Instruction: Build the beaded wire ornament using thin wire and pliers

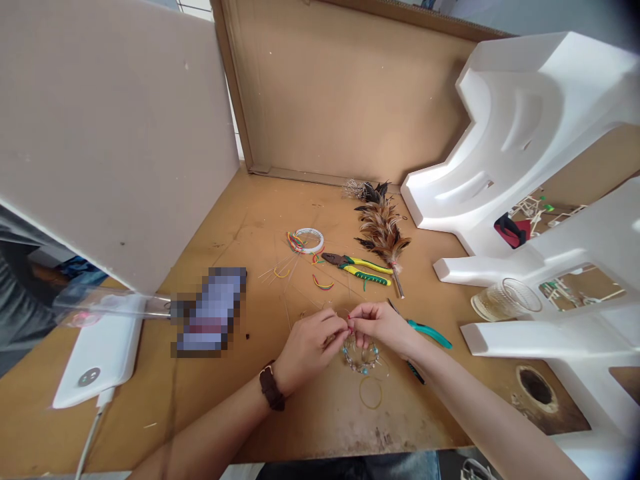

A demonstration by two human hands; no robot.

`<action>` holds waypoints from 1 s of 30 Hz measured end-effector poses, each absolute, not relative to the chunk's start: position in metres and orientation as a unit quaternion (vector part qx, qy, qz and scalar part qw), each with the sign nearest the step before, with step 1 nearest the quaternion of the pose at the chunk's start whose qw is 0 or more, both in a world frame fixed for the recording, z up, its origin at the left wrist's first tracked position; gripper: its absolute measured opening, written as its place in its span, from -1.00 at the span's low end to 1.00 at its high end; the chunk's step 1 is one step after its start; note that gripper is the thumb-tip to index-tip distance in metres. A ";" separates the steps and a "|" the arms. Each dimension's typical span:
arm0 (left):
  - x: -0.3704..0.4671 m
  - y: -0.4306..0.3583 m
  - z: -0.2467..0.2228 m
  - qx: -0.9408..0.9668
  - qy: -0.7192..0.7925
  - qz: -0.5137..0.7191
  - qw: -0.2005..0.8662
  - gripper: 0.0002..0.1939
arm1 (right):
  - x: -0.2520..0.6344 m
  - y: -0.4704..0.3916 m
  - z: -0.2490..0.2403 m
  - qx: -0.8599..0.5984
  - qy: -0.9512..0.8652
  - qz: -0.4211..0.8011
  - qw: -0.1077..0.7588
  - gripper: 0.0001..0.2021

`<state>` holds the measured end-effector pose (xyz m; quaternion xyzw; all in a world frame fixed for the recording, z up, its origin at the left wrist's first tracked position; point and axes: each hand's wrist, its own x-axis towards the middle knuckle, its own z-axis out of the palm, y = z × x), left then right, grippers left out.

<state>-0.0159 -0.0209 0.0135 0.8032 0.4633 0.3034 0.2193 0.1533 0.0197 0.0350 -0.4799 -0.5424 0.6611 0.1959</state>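
My left hand [314, 341], with a dark watch strap [271, 387] on its wrist, is closed in a pinch. My right hand [376, 324] pinches from the other side, and the fingertips of both meet. Something small and pinkish-red [351, 325] shows between them, partly hidden by the fingers. Just below the fingertips is a beaded ring [361, 368] with turquoise and pale beads, which seems joined to the pinched part. Teal-handled pliers [431, 333] lie partly under my right forearm. A thin yellowish loop of cord [371, 393] rests nearer the table's front edge.
Yellow-green pliers [360, 265], a white ring with coloured threads [310, 241] and a feather bundle [383, 223] lie farther back. On the left are a phone on a clear holder [213, 310] and a white power bank [97, 367]. White moulded plastic [520, 120] and a glass [505, 300] flank the right.
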 end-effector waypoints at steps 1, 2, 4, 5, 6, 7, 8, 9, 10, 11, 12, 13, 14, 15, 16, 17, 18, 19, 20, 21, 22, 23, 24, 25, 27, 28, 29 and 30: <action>-0.016 -0.021 0.014 0.811 0.455 0.296 0.218 -0.82 | 0.154 0.020 0.035 -0.480 -0.537 0.665 0.197 -0.80; -0.015 -0.021 0.014 0.817 0.449 0.288 0.217 -0.82 | 0.154 0.020 0.035 -0.481 -0.532 0.668 0.198 -0.81; -0.015 -0.022 0.014 0.821 0.447 0.279 0.221 -0.82 | 0.155 0.020 0.034 -0.483 -0.525 0.670 0.204 -0.80; -0.015 -0.022 0.014 0.818 0.450 0.278 0.224 -0.82 | 0.155 0.020 0.034 -0.486 -0.524 0.669 0.205 -0.80; -0.015 -0.022 0.014 0.813 0.455 0.282 0.230 -0.83 | 0.156 0.021 0.034 -0.489 -0.526 0.665 0.205 -0.80; -0.015 -0.022 0.014 0.804 0.460 0.290 0.240 -0.84 | 0.156 0.021 0.033 -0.491 -0.531 0.661 0.202 -0.80; -0.015 -0.022 0.013 0.792 0.464 0.304 0.255 -0.85 | 0.156 0.020 0.033 -0.492 -0.539 0.655 0.196 -0.81; -0.015 -0.021 0.012 0.775 0.469 0.320 0.276 -0.87 | 0.156 0.020 0.033 -0.491 -0.548 0.650 0.190 -0.82; -0.015 -0.021 0.011 0.755 0.474 0.338 0.303 -0.88 | 0.156 0.020 0.032 -0.489 -0.560 0.643 0.184 -0.84; -0.014 -0.021 0.010 0.733 0.475 0.356 0.333 -0.87 | 0.155 0.019 0.032 -0.485 -0.575 0.633 0.182 -0.87; -0.014 -0.021 0.008 0.712 0.475 0.368 0.363 -0.85 | 0.155 0.018 0.031 -0.481 -0.596 0.616 0.184 -0.90; -0.014 -0.021 0.007 0.694 0.474 0.376 0.390 -0.83 | 0.155 0.017 0.031 -0.478 -0.623 0.590 0.189 -0.93; -0.013 -0.021 0.006 0.680 0.472 0.381 0.412 -0.82 | 0.155 0.016 0.031 -0.476 -0.657 0.551 0.196 -0.95; -0.013 -0.021 0.004 0.670 0.470 0.384 0.427 -0.82 | 0.154 0.014 0.031 -0.475 -0.694 0.501 0.203 -0.95; -0.013 -0.021 0.003 0.663 0.469 0.385 0.438 -0.82 | 0.154 0.012 0.031 -0.472 -0.732 0.444 0.209 -0.93; -0.012 -0.020 0.002 0.656 0.470 0.387 0.446 -0.82 | 0.153 0.010 0.031 -0.466 -0.767 0.386 0.212 -0.91; -0.012 -0.020 0.000 0.649 0.471 0.389 0.454 -0.82 | 0.153 0.008 0.031 -0.456 -0.798 0.332 0.213 -0.90; -0.012 -0.020 -0.001 0.641 0.471 0.392 0.462 -0.81 | 0.153 0.006 0.031 -0.442 -0.824 0.284 0.213 -0.89; -0.012 -0.019 -0.002 0.634 0.469 0.396 0.471 -0.79 | 0.153 0.005 0.031 -0.423 -0.847 0.242 0.211 -0.89; -0.012 -0.019 -0.003 0.628 0.465 0.399 0.480 -0.78 | 0.153 0.004 0.030 -0.403 -0.867 0.204 0.209 -0.89; -0.013 -0.018 -0.003 0.624 0.461 0.401 0.487 -0.78 | 0.154 0.003 0.029 -0.383 -0.884 0.171 0.207 -0.88; -0.013 -0.017 -0.003 0.624 0.455 0.403 0.491 -0.78 | 0.155 0.002 0.028 -0.364 -0.897 0.142 0.207 -0.86; -0.013 -0.016 -0.003 0.629 0.450 0.402 0.490 -0.79 | 0.156 0.002 0.027 -0.349 -0.906 0.118 0.207 -0.85; -0.013 -0.015 -0.003 0.637 0.447 0.401 0.484 -0.80 | 0.157 0.002 0.026 -0.337 -0.913 0.099 0.207 -0.84; -0.014 -0.014 -0.002 0.660 0.448 0.395 0.456 -0.82 | 0.159 0.003 0.025 -0.319 -0.923 0.071 0.203 -0.83; -0.014 -0.014 -0.001 0.671 0.451 0.393 0.439 -0.83 | 0.160 0.003 0.025 -0.310 -0.927 0.062 0.200 -0.82; -0.014 -0.013 -0.001 0.680 0.454 0.390 0.424 -0.83 | 0.160 0.003 0.025 -0.302 -0.931 0.055 0.197 -0.82; -0.015 -0.014 0.000 0.686 0.458 0.386 0.412 -0.83 | 0.161 0.003 0.025 -0.296 -0.934 0.050 0.195 -0.82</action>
